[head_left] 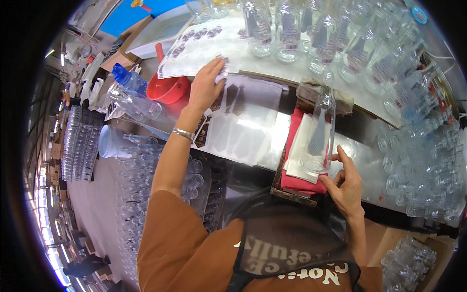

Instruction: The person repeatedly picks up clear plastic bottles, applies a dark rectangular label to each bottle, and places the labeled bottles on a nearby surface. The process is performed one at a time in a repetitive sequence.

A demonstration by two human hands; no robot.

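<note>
My left hand [206, 87] reaches to the near edge of a white sheet of printed labels [202, 48], its fingers together on a small label [224, 68]. A clear glass bottle [318, 131] with a grey-blue tie-shaped label lies in front of me, base toward me. Under it are folded white cloth or paper [296, 165] and a red cloth [296, 183] in a wooden holder. The neck rests by a cloth-wrapped block [325, 96]. My right hand [346, 185] is beside the bottle's base, thumb and fingers apart; whether the fingertips touch the glass is unclear.
Labelled bottles [287, 31] stand at the back; more clear bottles [418, 165] lie on the right. Tie-shaped labels [233, 121] lie on the metal table. A red scoop [170, 90] and a blue-capped bottle [129, 78] are at the left. A carton of glassware [408, 260] sits lower right.
</note>
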